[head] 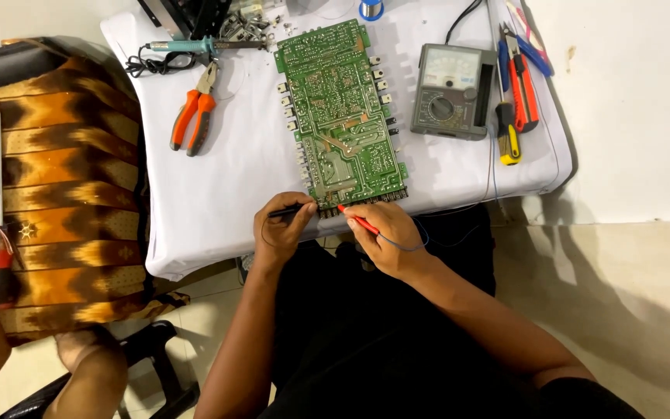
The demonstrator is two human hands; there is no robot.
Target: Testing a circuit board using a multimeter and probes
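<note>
A long green circuit board (343, 116) lies solder side up on a white cloth-covered table (219, 194). My left hand (282, 226) pinches a black test probe (292, 209), tip at the board's near edge. My right hand (385, 237) grips a red test probe (357, 221), also touching the near edge. Both hands sit side by side at the table's front. A thin blue lead loops from my right hand.
A grey analog multimeter (450, 93) sits right of the board, with screwdrivers and cutters (515, 85) beside it. Orange-handled pliers (195, 112) and a teal soldering iron (188, 46) lie left. Another person's limbs (87, 372) and a patterned cloth with tools (56, 178) are at left.
</note>
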